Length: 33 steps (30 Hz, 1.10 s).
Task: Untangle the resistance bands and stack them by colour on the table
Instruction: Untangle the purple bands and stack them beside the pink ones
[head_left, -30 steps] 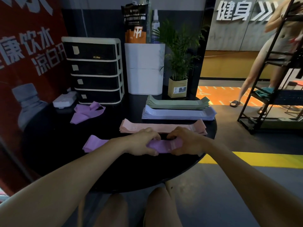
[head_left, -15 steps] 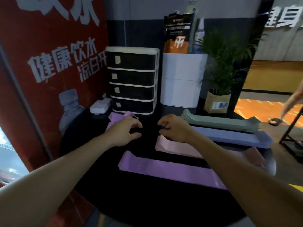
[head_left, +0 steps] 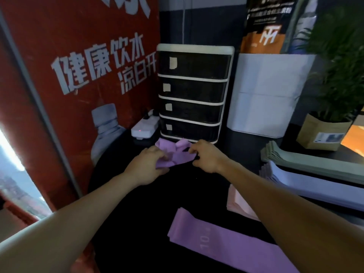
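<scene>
A crumpled, tangled purple band (head_left: 178, 155) lies at the far side of the black round table (head_left: 145, 223), just in front of the drawer unit. My left hand (head_left: 146, 166) grips its left end and my right hand (head_left: 205, 155) pinches its right side. A flat purple band (head_left: 222, 240) lies near me, partly under my right forearm. Beside it is a pink band stack (head_left: 239, 202). At the right sit a lavender stack (head_left: 311, 183) and a green stack (head_left: 307, 162).
A black drawer unit with white frame (head_left: 194, 93) stands behind the tangled band, a white power strip (head_left: 144, 129) to its left. A white box (head_left: 269, 95) and a potted plant (head_left: 327, 131) stand at the back right. A red poster wall (head_left: 78, 75) borders the left.
Both hands left the flat purple band near me, reached across the table and took hold of the crumpled purple band by the drawers. The camera view swung left and closer.
</scene>
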Each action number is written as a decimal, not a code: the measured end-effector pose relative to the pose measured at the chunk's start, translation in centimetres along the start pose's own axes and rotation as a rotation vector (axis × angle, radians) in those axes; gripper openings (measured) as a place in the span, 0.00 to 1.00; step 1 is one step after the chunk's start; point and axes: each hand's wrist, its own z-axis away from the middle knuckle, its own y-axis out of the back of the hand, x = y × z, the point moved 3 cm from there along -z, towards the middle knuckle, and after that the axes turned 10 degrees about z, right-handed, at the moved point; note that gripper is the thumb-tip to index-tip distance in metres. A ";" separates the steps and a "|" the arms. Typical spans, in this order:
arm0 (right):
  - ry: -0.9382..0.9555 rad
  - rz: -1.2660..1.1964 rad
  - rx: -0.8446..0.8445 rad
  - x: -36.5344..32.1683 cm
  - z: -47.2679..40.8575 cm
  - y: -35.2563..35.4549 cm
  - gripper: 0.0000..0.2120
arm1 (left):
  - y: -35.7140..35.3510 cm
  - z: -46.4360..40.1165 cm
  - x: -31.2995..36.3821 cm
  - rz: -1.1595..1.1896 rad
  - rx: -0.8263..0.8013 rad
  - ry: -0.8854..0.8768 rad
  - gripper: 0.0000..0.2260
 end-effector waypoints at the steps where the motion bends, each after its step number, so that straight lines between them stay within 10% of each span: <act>1: 0.002 0.029 -0.012 0.0 -0.3 -0.3 0.17 | 0.0 -0.1 -0.2 0.015 0.011 -0.007 0.25; 6: 0.040 0.128 -0.028 -0.5 -1.3 -1.4 0.15 | 0.4 -0.3 -0.4 0.096 0.106 -0.105 0.06; 33: -0.106 -0.574 0.618 -2.0 10.2 18.6 0.05 | 13.2 6.6 10.1 0.416 0.344 -0.320 0.07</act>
